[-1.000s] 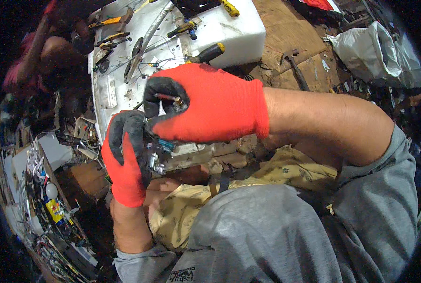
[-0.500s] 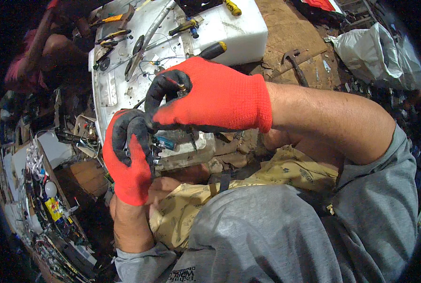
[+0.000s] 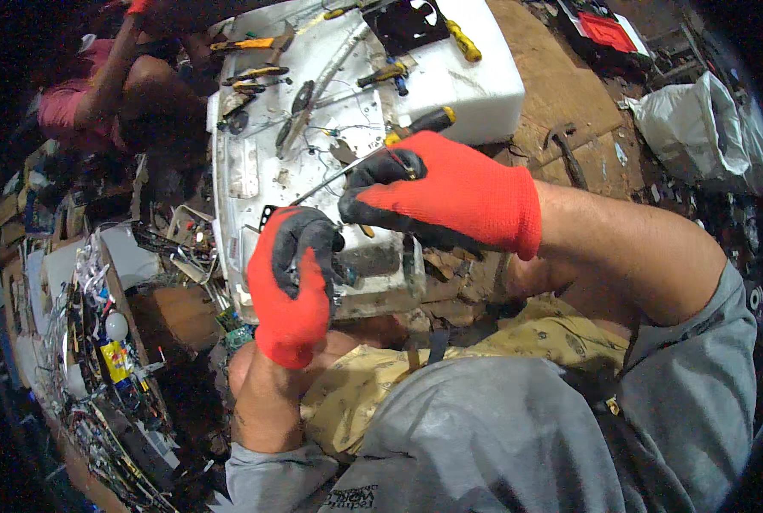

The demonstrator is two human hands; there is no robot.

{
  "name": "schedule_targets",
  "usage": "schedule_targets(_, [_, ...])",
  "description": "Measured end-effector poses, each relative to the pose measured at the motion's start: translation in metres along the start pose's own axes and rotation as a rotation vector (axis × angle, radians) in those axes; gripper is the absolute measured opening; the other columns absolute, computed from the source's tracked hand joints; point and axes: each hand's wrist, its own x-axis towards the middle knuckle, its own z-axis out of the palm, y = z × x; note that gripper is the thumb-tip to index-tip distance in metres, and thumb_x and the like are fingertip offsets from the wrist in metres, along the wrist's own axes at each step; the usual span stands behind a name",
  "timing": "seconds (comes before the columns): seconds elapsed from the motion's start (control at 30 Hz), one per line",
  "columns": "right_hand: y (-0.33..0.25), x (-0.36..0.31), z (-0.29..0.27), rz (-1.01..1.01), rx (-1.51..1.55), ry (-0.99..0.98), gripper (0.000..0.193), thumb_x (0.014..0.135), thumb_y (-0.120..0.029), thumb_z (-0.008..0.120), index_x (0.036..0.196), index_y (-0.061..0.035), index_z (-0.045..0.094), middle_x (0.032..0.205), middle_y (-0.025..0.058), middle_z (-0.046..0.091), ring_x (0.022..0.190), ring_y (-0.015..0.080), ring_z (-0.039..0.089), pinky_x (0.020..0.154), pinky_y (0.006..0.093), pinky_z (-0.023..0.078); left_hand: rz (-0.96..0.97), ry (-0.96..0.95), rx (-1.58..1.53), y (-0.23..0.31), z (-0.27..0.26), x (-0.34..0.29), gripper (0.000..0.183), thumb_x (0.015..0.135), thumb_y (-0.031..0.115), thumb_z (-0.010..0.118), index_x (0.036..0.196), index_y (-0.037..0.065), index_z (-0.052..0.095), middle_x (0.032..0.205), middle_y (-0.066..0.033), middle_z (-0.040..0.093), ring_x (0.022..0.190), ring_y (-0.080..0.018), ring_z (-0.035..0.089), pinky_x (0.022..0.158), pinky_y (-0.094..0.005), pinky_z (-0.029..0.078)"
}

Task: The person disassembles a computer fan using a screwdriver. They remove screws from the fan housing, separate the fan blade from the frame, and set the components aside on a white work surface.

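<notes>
The right hand point(image 3: 450, 192) is lifting slightly away from the left hand point(image 3: 291, 286), its fingers pinching a screwdriver point(image 3: 373, 158). The left fingers are gripping a small part point(image 3: 347, 275) above the white counter point(image 3: 484, 94). Steadying that part firmly seems wise.

The right hand point(image 3: 450, 201) has lifted slightly off the left hand point(image 3: 294, 286).

Small part point(image 3: 347, 275) in left hand point(image 3: 291, 286) mostly hidden

Bright centre, dark fisheye rim, edges bent, perhaps slightly soft.
</notes>
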Motion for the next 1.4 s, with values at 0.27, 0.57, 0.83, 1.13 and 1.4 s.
schedule_targets(0.27, [0.014, 0.002, 0.006, -0.052, 0.080, -0.064, 0.027, 0.085, -0.029, 0.069, 0.093, -0.0025, 0.071, 0.076, 0.0052, 0.068, 0.068, 0.0124, 0.061, 0.060, 0.0304, 0.049, 0.240, -0.058, 0.165, -0.006, -0.002, 0.007, 0.025, 0.082, -0.001, 0.056, 0.106, -0.004, 0.061, 0.104, -0.0181, 0.063, 0.094, -0.0319, 0.062, 0.090, -0.0369, 0.049])
schedule_targets(0.57, [0.014, 0.004, 0.010, -0.281, -0.029, 0.001, 0.030, 0.081, -0.020, 0.072, 0.105, -0.0031, 0.069, 0.090, 0.0142, 0.071, 0.084, 0.0204, 0.068, 0.078, 0.0348, 0.054, 0.070, -0.032, -0.049, -0.001, -0.005, 0.004, 0.020, 0.090, 0.000, 0.053, 0.109, -0.005, 0.060, 0.104, -0.0146, 0.064, 0.096, -0.0235, 0.063, 0.088, -0.0341, 0.050])
schedule_targets(0.83, [0.007, -0.008, 0.019, -0.455, -0.375, 0.157, 0.032, 0.077, -0.013, 0.076, 0.106, -0.0060, 0.066, 0.096, 0.0097, 0.068, 0.089, 0.0171, 0.064, 0.082, 0.0327, 0.051, 0.084, -0.057, 0.060, -0.011, -0.007, -0.001, 0.027, 0.091, 0.002, 0.054, 0.116, -0.006, 0.060, 0.108, -0.0164, 0.066, 0.099, -0.0241, 0.064, 0.091, -0.0355, 0.049])
schedule_targets(1.13, [0.001, -0.011, 0.014, -0.259, -0.233, 0.015, 0.033, 0.076, -0.013, 0.077, 0.106, -0.0063, 0.065, 0.097, 0.0137, 0.068, 0.090, 0.0275, 0.068, 0.082, 0.0376, 0.053, -0.022, -0.098, -0.086, -0.008, -0.016, 0.005, 0.026, 0.098, 0.010, 0.049, 0.115, -0.006, 0.061, 0.102, -0.0121, 0.068, 0.096, -0.0185, 0.063, 0.088, -0.0322, 0.050])
schedule_targets(1.4, [0.010, -0.009, 0.023, -0.473, -0.408, 0.171, 0.034, 0.078, -0.014, 0.078, 0.109, -0.0061, 0.067, 0.099, 0.0138, 0.069, 0.091, 0.0275, 0.068, 0.083, 0.0378, 0.053, -0.100, -0.095, -0.064, -0.008, -0.010, 0.005, 0.024, 0.101, 0.013, 0.048, 0.111, -0.004, 0.062, 0.100, -0.0094, 0.066, 0.092, -0.0143, 0.059, 0.082, -0.0302, 0.049])
